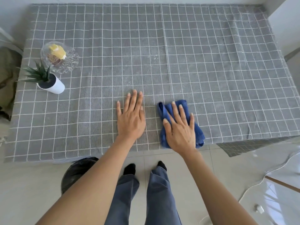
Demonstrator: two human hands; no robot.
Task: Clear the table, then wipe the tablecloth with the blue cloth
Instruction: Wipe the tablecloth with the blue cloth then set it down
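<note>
Blue cloth (pixel 165 111) pressed under my flat right hand (pixel 181 132) | left hand (pixel 130 119) flat, steadying tablecloth (pixel 211 62) | wiping step; next, I judge, sweep outward.

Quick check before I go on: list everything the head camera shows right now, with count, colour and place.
tablecloth: one, grey with a white grid, covering the table.
blue cloth: one, blue, bunched, near the table's front edge, under the right hand.
glass dish: one, clear, far left of the table, with a yellow object inside.
potted plant: one, green leaves in a white pot, left side, just in front of the dish.
black bag: one, black, on the floor by the table's front edge.
clear plastic sheet: one, transparent, floor at lower right.
left hand: flat on the tablecloth, fingers straight.
right hand: flat, pressing the blue cloth.
</note>
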